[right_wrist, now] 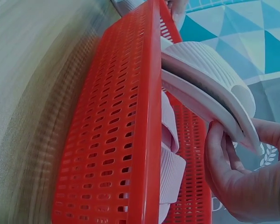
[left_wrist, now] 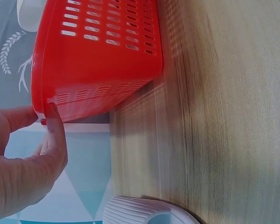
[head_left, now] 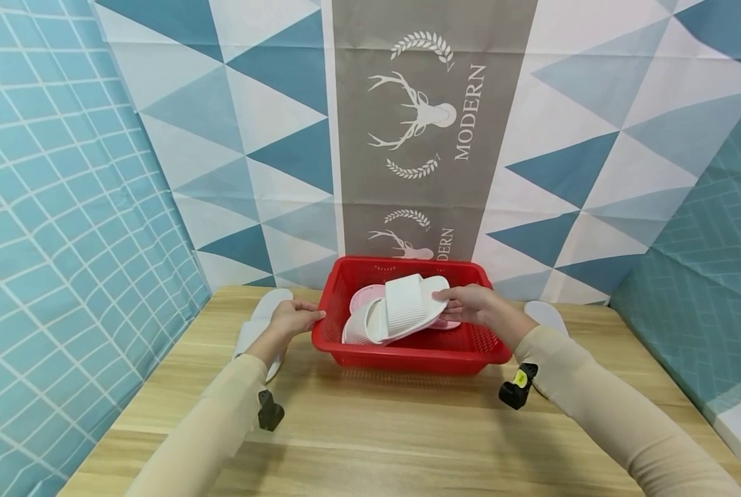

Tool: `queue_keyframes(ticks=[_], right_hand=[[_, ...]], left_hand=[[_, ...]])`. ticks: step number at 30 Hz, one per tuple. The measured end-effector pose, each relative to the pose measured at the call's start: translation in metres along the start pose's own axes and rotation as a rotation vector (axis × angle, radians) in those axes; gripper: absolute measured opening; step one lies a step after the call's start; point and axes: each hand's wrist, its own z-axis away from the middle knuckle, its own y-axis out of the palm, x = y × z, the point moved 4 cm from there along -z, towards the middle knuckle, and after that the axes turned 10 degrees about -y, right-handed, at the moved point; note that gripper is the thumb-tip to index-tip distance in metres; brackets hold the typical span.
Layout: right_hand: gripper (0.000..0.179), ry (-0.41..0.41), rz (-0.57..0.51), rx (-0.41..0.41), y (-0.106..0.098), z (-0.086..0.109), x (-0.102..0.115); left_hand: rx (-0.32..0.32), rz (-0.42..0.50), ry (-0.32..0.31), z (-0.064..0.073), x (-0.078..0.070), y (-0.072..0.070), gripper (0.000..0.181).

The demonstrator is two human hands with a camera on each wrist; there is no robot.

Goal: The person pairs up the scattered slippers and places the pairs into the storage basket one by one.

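Observation:
A red basket (head_left: 408, 360) holds a pair of pink slippers (head_left: 363, 297), partly covered. Above them, a pair of white slippers (head_left: 406, 304) with ribbed straps lies tilted inside the basket. My right hand (head_left: 470, 304) pinches the white slippers at one end, thumb on one side and fingers on the other; the right wrist view shows two soles (right_wrist: 200, 95) close together in this grip. At the basket's left rim, my left hand (head_left: 292, 319) grips the edge between thumb and fingers (left_wrist: 58, 135).
Pale slippers (head_left: 265, 310) lie on the wooden table (head_left: 370, 435) left of the basket, partly behind my left hand. Another pale slipper (head_left: 546, 317) lies at the right, partly hidden by my right arm. A patterned wall covering (head_left: 283, 138) stands behind the basket.

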Motion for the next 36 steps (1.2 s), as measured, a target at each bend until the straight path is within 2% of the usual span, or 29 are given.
queue_keyframes(ticks=[5, 8, 15, 22, 25, 36], right_hand=[[0.057, 0.01, 0.003, 0.001, 0.0, 0.001, 0.0], [0.061, 0.028, 0.029, 0.033, -0.002, 0.002, 0.001], [0.056, 0.023, 0.181, 0.136, -0.012, -0.003, 0.008], [0.045, 0.016, 0.302, 0.15, -0.022, -0.011, 0.017], [0.041, 0.013, 0.38, 0.184, -0.025, -0.014, 0.018], [0.043, 0.019, 0.532, 0.257, -0.034, -0.016, 0.011]], left_hand=[[-0.001, 0.003, -0.002, 0.001, 0.0, 0.0, 0.034], [-0.002, 0.013, -0.008, 0.002, 0.0, 0.0, 0.035], [0.001, 0.0, -0.008, 0.001, 0.0, -0.001, 0.035], [-0.011, -0.005, -0.01, -0.002, 0.001, 0.0, 0.034], [-0.011, -0.009, 0.0, -0.002, 0.0, 0.0, 0.034], [-0.002, 0.0, -0.002, -0.001, 0.002, 0.001, 0.034]])
